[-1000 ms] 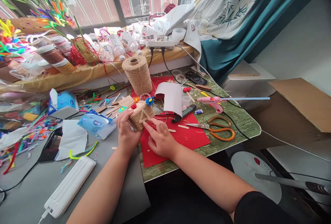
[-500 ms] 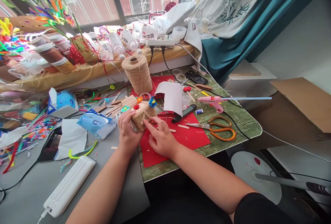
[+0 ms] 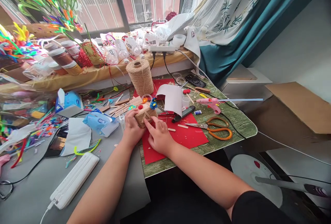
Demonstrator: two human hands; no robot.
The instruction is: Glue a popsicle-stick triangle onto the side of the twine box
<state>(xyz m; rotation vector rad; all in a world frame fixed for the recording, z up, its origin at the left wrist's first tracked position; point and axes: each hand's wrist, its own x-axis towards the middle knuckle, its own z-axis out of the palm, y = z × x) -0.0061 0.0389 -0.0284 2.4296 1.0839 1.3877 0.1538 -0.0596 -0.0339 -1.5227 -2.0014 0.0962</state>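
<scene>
A small twine-wrapped box [image 3: 140, 118] with bright pipe-cleaner flowers along its top is held just above the table. My left hand [image 3: 132, 127] is closed round its left side, thumb underneath. Short wooden stick pieces [image 3: 146, 115] form a peaked shape on the side facing me. My right hand [image 3: 160, 134] presses its index fingertip on the lower end of these sticks, its other fingers bent near the box's right edge. Below lies a red sheet [image 3: 191, 136] with loose wooden bits. A curved white card [image 3: 173, 100] stands just behind the box.
A twine spool [image 3: 141, 79] stands behind. To the right lie a pink glue gun [image 3: 210, 102], orange-handled scissors [image 3: 218, 127] and a black-handled tool [image 3: 184, 113]. Tissue packs [image 3: 100, 123] and a white power strip [image 3: 74, 181] are on the left. Bottles crowd the sill.
The view has shifted slightly, so the surroundings sit a little differently. My left hand still holds the box, and my right index finger stays on the sticks.
</scene>
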